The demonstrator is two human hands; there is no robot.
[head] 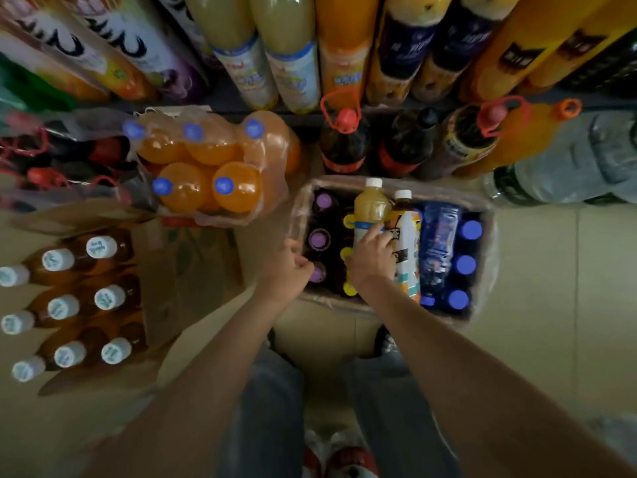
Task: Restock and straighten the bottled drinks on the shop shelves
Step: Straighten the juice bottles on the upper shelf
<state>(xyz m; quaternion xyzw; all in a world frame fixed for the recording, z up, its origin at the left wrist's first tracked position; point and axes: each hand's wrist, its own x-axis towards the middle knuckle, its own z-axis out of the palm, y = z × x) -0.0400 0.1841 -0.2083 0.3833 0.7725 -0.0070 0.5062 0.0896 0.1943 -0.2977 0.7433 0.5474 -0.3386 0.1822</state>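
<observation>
- A pale yellow juice bottle [370,212] with a white cap lies on top of the other drinks in an open cardboard box [482,215] on the floor
- The right hand [372,258] has its fingers curled round the lower part of that bottle
- Just beside it lies a white-labelled tea bottle [406,243], then a blue bottle [437,246]
- The left hand [293,270] is curled at the box's left edge; whether it pinches the rim, I cannot tell
- A shrink-wrapped pack of orange drinks [206,167] stands to the left, and brown bottles with white caps [79,298] fill a carton farther left
- Large bottles line the shelf [303,112] above
</observation>
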